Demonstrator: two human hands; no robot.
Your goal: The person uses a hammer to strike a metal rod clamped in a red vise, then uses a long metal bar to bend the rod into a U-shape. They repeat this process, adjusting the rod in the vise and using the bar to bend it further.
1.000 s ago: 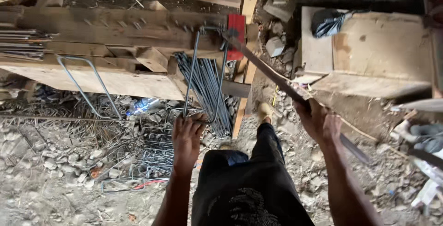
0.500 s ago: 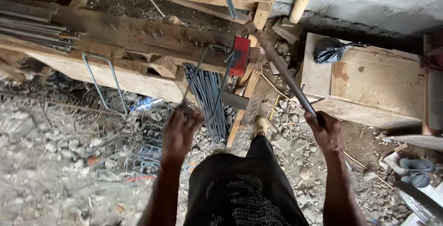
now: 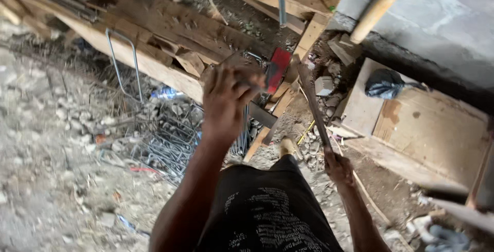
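Observation:
My left hand [image 3: 226, 97] is raised over the wooden workbench [image 3: 154, 31], its fingers closed round a thin bent steel rod [image 3: 246, 85] near a red block [image 3: 277, 69] fixed to the bench. My right hand [image 3: 337, 167] grips the lower end of a long rusty metal bar [image 3: 311, 103] that slants up toward the red block. A bundle of bent steel stirrups [image 3: 175, 139] lies on the ground below the bench. One rectangular stirrup [image 3: 122, 61] hangs against the bench's front plank.
Rubble and gravel [image 3: 51, 144] cover the ground at left. A plywood sheet [image 3: 427, 128] with a dark bag [image 3: 386, 83] on it lies at right, below a concrete wall [image 3: 442, 20]. A wooden pole [image 3: 381, 5] leans at top right. My foot [image 3: 288, 146] stands by the bench.
My left hand has risen from near the hanging stirrups up to the bench and closed on a rod. The right hand keeps hold of the bar, which now stands steeper. The view has tilted.

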